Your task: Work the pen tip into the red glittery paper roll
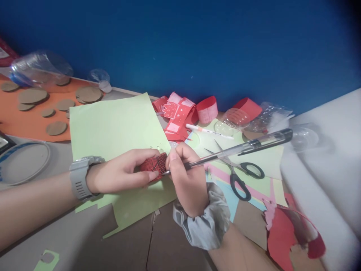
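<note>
My left hand (126,169), a grey watch (82,177) on its wrist, grips a small red piece with a black dotted pattern (153,165). Its kind I cannot make out. Between the fingers of my right hand (187,180) is a clear-barrelled black pen (234,149). The pen's tip meets the right edge of the red piece, though actual contact is hard to tell. A grey scrunchie (207,220) circles my right wrist. Beneath both hands lies a large light green paper sheet (115,128) with cut edges.
Black-handled scissors (234,169) lie on coloured papers at right. Red paper strips (180,116) and a white marker (208,131) sit behind my hands. Cardboard discs (32,96) and a plastic bottle (42,69) rest on orange paper at left. A blue wall (180,45) bounds the back.
</note>
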{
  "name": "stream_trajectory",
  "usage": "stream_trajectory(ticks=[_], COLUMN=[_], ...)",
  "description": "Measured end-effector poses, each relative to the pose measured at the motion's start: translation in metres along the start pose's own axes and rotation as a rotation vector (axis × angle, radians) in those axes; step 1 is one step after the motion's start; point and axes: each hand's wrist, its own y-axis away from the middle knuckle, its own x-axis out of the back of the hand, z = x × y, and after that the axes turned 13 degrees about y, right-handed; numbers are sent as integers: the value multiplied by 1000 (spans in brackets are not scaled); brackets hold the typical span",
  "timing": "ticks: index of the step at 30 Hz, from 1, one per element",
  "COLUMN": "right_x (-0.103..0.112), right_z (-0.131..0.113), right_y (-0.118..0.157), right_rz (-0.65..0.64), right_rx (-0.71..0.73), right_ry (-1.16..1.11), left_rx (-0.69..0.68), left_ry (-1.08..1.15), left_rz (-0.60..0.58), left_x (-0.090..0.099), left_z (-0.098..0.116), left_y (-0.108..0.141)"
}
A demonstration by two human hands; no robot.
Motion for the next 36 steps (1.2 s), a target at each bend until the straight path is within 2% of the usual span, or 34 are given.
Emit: stream_trajectory(ticks=[36], right_x=[1], right_z=[3], right_y=[-1], right_rz=[-33], right_rx=[-4], right_ry=[-51], left_rx=[14], left_ry=[17], left_rz=[32], left_x=[-2], left_z=[0], left_y=[1])
